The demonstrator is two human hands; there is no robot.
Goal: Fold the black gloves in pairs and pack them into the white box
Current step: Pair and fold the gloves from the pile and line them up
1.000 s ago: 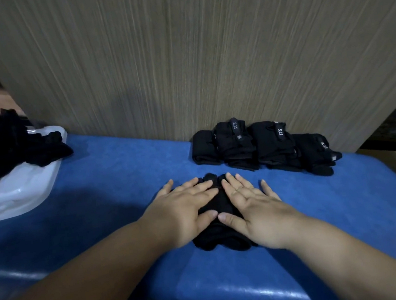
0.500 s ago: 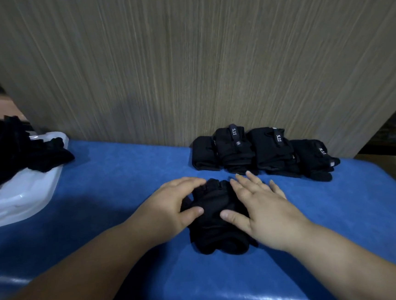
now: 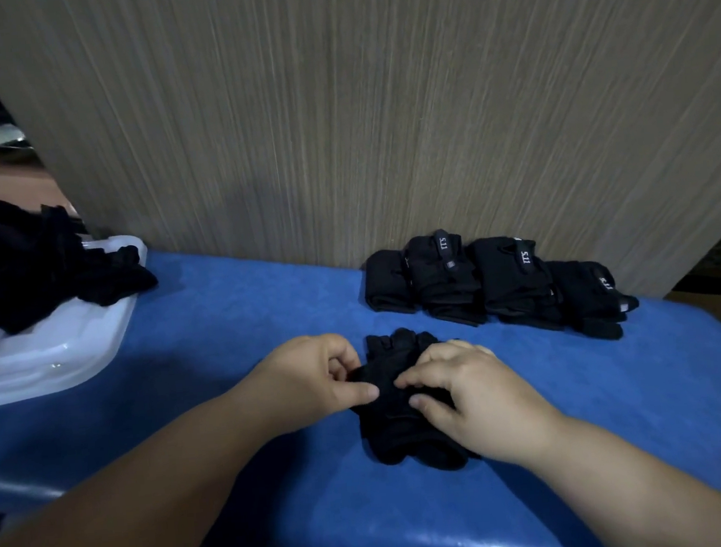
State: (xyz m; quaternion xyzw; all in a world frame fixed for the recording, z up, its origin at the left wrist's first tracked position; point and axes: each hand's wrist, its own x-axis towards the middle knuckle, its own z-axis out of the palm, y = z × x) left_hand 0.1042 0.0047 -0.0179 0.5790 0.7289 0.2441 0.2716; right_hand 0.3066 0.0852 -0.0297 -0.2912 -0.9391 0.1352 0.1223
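**Far left.** The white box [image 3: 72, 342] sits at the left edge of the blue table [image 3: 223, 320]. A heap of unfolded gloves [image 3: 23, 276] lies in it and spills over its rim. No folded pair is in the box.

**Centre-left.** The left hand [image 3: 311, 382] has its fingers curled. Thumb and fingertips pinch the left edge of the glove pair [image 3: 390, 436], which lies on the table in front of the person.

**Centre-right.** The right hand [image 3: 479, 402] rests on the right side of the same pair. Its fingers are bent, and thumb and forefinger nip the fabric near the middle.

**Right rear.** A row of folded pairs [image 3: 481, 280] stands against the wood-grain panel [image 3: 380, 119], well apart from the box.

**Change.** One second ago both hands lay flat, fingers straight, pressing on the pair. Half a second ago the left hand began to curl while the right stayed flat. Both hands now grip.

**Meaning for the task.** Flattening appears to be complete and the fold appears to be starting, with the two grips close together at the mid-line. Judged from the layout, folding is partly done: the heap at left is unprocessed, and packing into the box has not begun.
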